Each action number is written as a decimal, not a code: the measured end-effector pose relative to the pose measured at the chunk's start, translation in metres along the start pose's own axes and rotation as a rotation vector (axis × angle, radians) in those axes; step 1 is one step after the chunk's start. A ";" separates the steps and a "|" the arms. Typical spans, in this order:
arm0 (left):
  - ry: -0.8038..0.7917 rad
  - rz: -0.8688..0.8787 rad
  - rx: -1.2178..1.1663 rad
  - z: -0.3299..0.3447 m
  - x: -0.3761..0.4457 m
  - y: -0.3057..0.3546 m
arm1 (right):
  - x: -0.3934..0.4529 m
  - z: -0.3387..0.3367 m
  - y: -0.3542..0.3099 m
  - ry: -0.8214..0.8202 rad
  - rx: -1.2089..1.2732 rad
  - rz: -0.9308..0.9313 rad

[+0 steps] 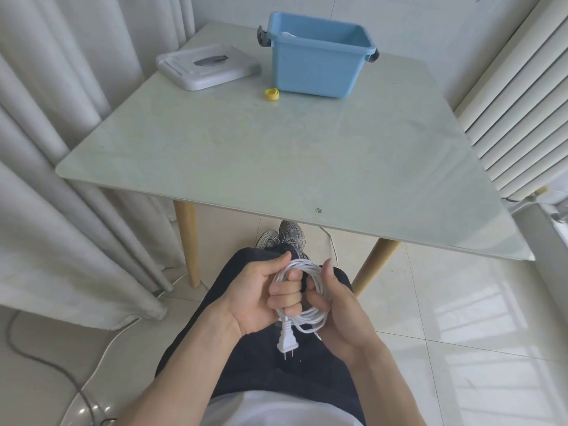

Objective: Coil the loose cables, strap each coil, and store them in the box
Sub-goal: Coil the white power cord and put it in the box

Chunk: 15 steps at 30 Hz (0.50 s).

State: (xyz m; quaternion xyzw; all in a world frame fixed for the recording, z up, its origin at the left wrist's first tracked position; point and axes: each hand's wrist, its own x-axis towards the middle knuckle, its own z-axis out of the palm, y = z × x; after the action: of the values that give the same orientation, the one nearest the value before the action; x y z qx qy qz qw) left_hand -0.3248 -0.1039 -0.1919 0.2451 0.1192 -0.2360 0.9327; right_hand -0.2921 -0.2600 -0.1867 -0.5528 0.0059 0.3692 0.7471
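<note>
White cable: a cable (pixel 302 290) wound into a small round coil, held over the person's lap, below the near edge of the table (pixel 276 155).
Plug: the two-pin plug (pixel 287 342) hangs free under the coil on a short tail.
Left hand: the left hand (pixel 270 293) is closed on the left side of the coil, fingers curled through the loops and thumb on top.
Right hand: the right hand (pixel 330 299) is closed on the right side, thumb up along the outer turns.
Strap: a small yellow strap (pixel 271 95), rolled up, lies on the table just in front of the box, well apart from the hands.
Box: the blue box (pixel 316 61) stands open at the far side of the table; something white shows just inside its rim, too small to identify.
Lid: a grey lid (pixel 207 66) lies flat to the left of the box.
Step in hand: probably finishing the coil before strapping.
Doing it well: keep one hand pinching all the turns so none springs loose, tuck the plug tail alongside the loops, then reach for the strap with the freed hand.
Risk: letting go with both hands would likely let the stiff turns unwind.
</note>
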 end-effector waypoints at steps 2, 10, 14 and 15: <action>0.072 0.002 0.010 0.004 0.001 -0.002 | 0.000 0.006 -0.001 0.040 -0.057 -0.009; 0.429 0.185 -0.103 -0.016 -0.001 0.017 | -0.002 0.002 -0.013 0.019 -0.490 -0.174; 0.540 0.316 -0.280 -0.033 -0.005 0.019 | -0.010 -0.018 -0.016 0.051 -0.740 -0.184; 0.562 0.355 -0.346 -0.036 -0.005 0.019 | -0.010 -0.024 -0.015 0.069 -0.826 -0.170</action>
State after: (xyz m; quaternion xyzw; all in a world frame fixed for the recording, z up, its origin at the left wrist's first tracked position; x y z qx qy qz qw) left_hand -0.3235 -0.0684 -0.2128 0.1560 0.3643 0.0294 0.9176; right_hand -0.2819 -0.2869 -0.1796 -0.8163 -0.1634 0.2589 0.4899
